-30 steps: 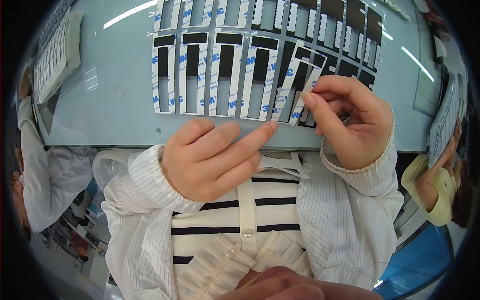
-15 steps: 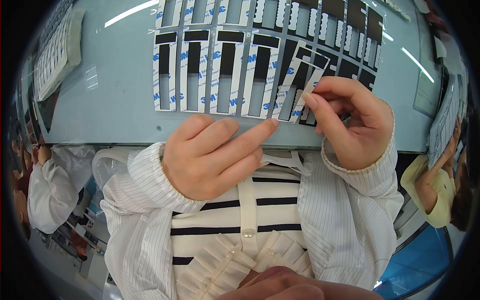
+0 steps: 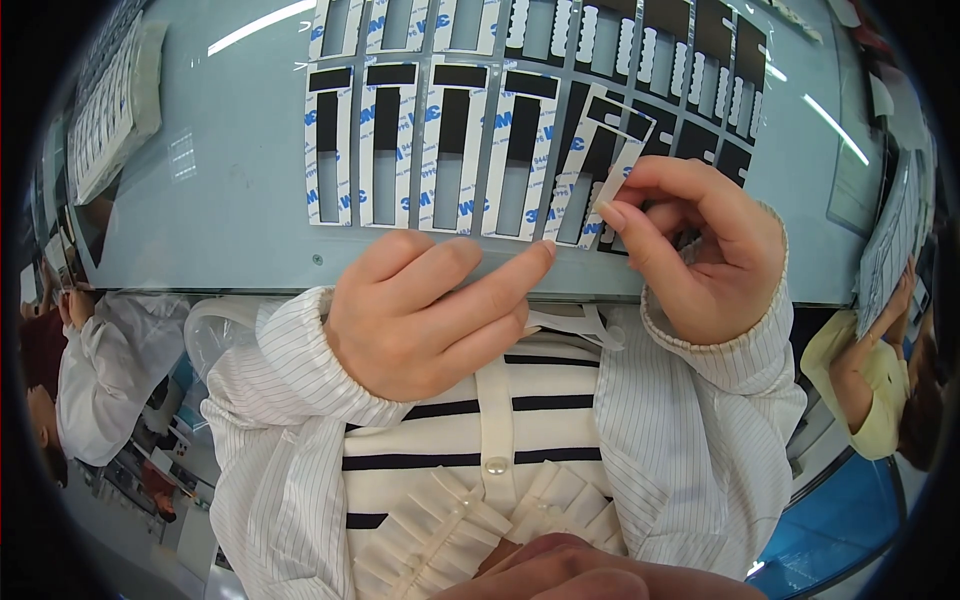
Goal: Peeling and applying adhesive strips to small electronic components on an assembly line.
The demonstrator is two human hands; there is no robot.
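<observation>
A white adhesive-tape frame (image 3: pixel 622 166) with blue print lies slanted over a black piece with wavy white edges, its lower left corner near the others' row. My right hand (image 3: pixel 705 245) pinches this frame's right side between thumb and forefinger. At its lower left corner rests the tip of my left hand's (image 3: pixel 430 310) stretched forefinger; that hand's other fingers are apart and loosely bent, holding nothing. To the left, a row of black pieces carries similar tape frames (image 3: pixel 444 195), laid flat and straight. My right fingers hide part of the black pieces behind them.
Farther back, more black pieces (image 3: pixel 665 15) with wavy white strips lie in rows on the pale glass-topped table (image 3: pixel 220 190). A wrapped stack (image 3: pixel 125 110) sits at left. At right, a co-worker's arm (image 3: pixel 850 385) reaches toward a stack of sheets (image 3: pixel 893 235); another person sits at left.
My right thumb and forefinger have shifted slightly down and left, and the slanted tape frame has tilted a little with them. My left hand stays almost still.
</observation>
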